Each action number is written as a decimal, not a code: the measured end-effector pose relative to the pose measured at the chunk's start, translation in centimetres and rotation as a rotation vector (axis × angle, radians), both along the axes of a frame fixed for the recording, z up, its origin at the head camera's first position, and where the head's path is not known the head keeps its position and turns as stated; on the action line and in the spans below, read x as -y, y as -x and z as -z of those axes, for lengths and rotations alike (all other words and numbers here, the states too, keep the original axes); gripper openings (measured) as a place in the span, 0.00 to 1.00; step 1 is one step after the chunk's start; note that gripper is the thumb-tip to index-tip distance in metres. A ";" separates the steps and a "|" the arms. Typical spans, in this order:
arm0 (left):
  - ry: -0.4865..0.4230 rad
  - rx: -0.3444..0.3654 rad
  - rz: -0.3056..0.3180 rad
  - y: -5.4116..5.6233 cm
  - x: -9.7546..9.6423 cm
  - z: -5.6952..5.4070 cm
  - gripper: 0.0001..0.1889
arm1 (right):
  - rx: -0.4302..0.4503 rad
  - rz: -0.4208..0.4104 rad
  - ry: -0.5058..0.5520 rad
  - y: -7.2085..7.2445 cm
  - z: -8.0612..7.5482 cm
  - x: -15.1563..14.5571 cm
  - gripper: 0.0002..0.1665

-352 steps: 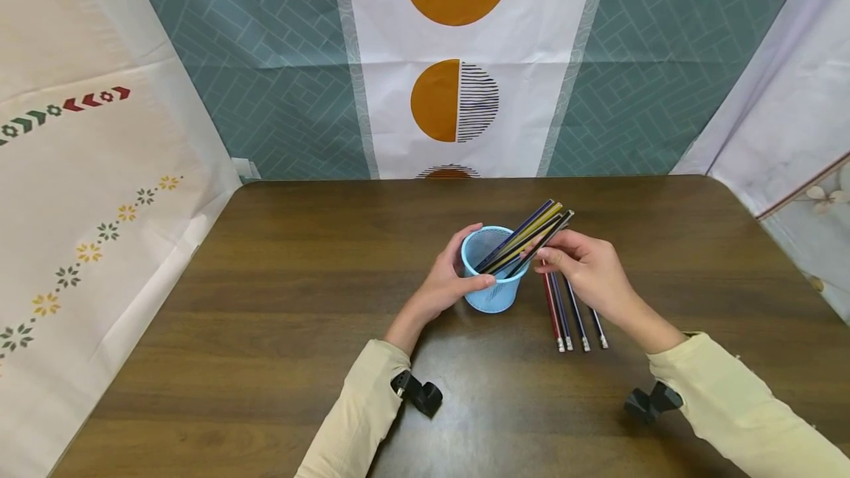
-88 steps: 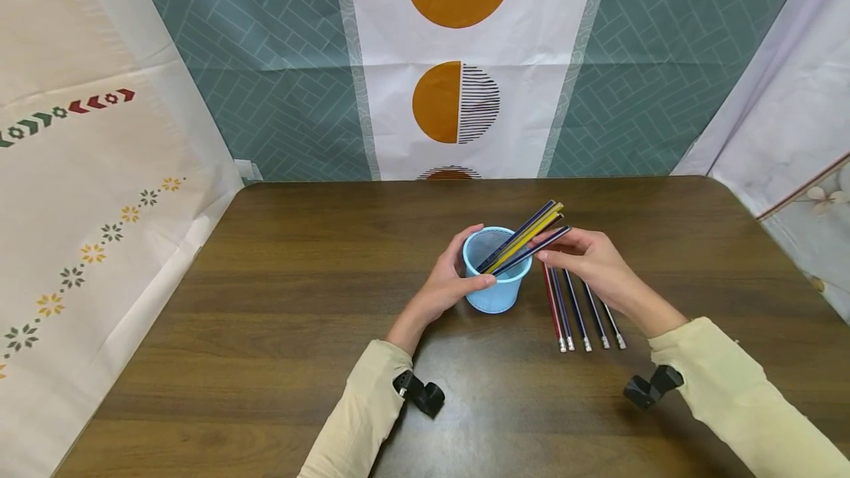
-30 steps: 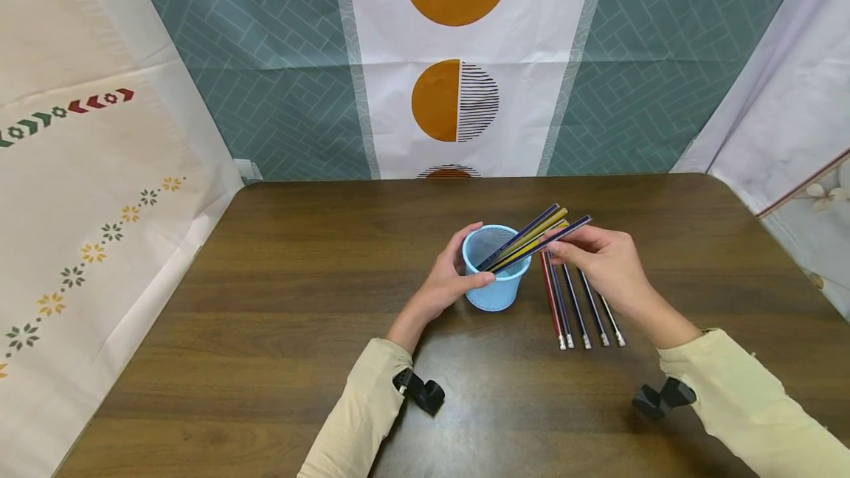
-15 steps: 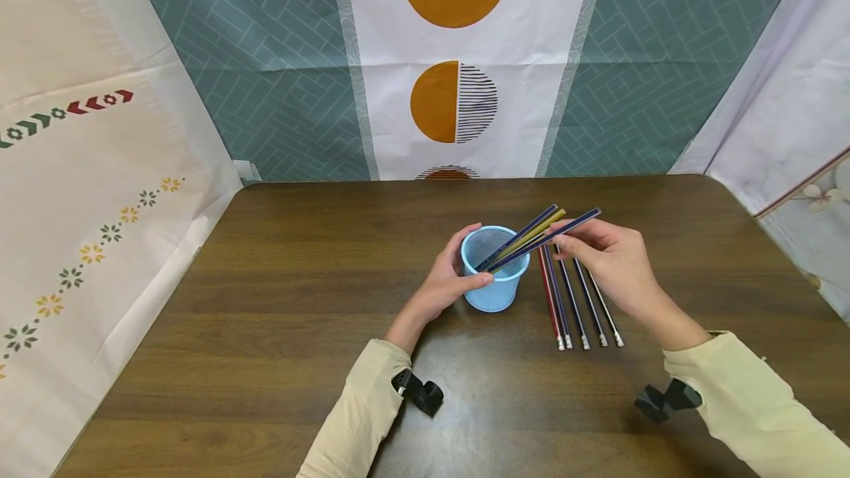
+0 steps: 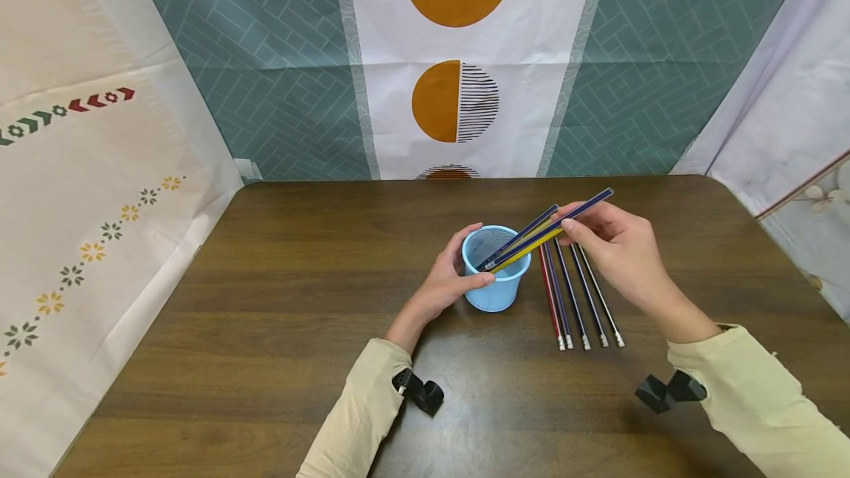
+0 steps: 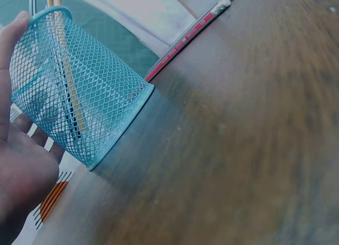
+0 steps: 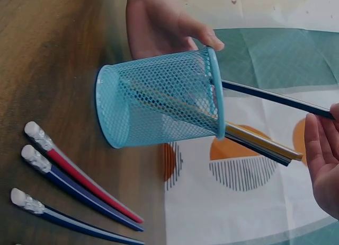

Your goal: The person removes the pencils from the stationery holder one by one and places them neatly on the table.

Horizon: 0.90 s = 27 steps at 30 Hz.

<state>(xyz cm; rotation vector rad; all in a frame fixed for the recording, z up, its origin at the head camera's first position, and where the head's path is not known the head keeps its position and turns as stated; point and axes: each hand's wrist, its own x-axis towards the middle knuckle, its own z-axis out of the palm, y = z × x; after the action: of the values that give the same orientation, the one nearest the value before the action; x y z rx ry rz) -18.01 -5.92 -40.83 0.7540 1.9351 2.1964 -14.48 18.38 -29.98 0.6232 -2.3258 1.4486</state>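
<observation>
My left hand (image 5: 443,282) grips the light blue mesh pencil cup (image 5: 493,296) around its side, the thumb near the rim. The cup stands upright on the table. Between thumb and fingers, my right hand (image 5: 624,253) pinches a dark blue pencil (image 5: 589,205), slanting up to the right above the cup; its lower end is still at the cup's mouth. Inside the cup lean a yellow pencil (image 7: 265,141) and a dark one (image 7: 265,152). To the cup's right, several pencils lie side by side with white eraser ends towards me, the red pencil (image 5: 552,305) leftmost. Their far ends are partly hidden.
The brown wooden table (image 5: 299,279) extends on both sides of the cup. A teal and white patterned cloth (image 5: 285,94) hangs behind its far edge. Pale cloths hang at left and right. Each sleeve carries a black wrist camera (image 5: 418,392).
Over the last second my right hand has drawn the dark blue pencil up and right from the cup. Since the oldest frame, another pencil lies in the row. My left hand keeps its place.
</observation>
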 end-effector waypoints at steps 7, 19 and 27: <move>0.002 -0.011 0.002 0.1 0.0 0.2 0.43 | -0.013 -0.018 0.066 0.0 -1.0 -0.4 0.10; -0.003 -0.015 0.002 0.1 -0.1 0.0 0.43 | -0.024 -0.134 0.378 0.2 -1.9 -1.0 0.12; 0.011 -0.016 -0.003 0.1 0.0 0.0 0.44 | -0.011 -0.053 0.224 0.1 -1.7 -1.5 0.10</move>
<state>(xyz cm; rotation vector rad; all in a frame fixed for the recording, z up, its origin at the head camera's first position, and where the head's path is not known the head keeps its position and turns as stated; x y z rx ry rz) -18.10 -5.88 -40.83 0.7703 1.9550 2.1868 -14.63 19.84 -28.32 0.6319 -2.1128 1.6940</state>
